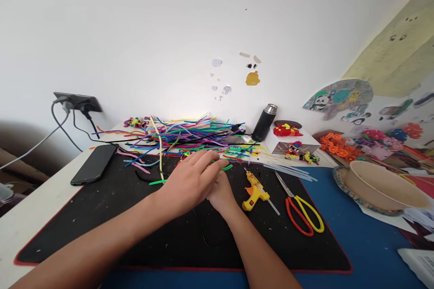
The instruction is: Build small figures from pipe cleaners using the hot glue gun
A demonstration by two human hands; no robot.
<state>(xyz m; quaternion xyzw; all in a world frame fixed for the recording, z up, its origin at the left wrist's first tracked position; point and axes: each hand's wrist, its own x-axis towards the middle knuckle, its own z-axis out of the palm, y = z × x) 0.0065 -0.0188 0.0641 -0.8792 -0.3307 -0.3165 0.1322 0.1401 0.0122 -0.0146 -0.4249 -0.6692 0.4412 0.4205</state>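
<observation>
A green stem (158, 182) lay over the mat (111, 226) just left of centre frame, one end meeting the left hand (191, 176); whether it was gripped could not be told. Another green piece (227, 168) showed just beyond the right hand (222, 189).

The stem pile (183, 133) sat along the back of the counter (30, 239), upper centre, probably to keep colours reachable while sparing the mat for handwork. The glue gun (254, 194) lay right of centre, near the right hand, and the scissors (289, 195) beyond it had their handles towards the person, presumably for easy pickup. The phone (94, 165), at left, seemed set aside.

Both forearms slanted in from the lower corners and met at centre. The left hand arched palm-down across the right, its fingers bent and close together, perhaps steadying something small. The right fingers were hidden, so I could not tell their grip.
</observation>
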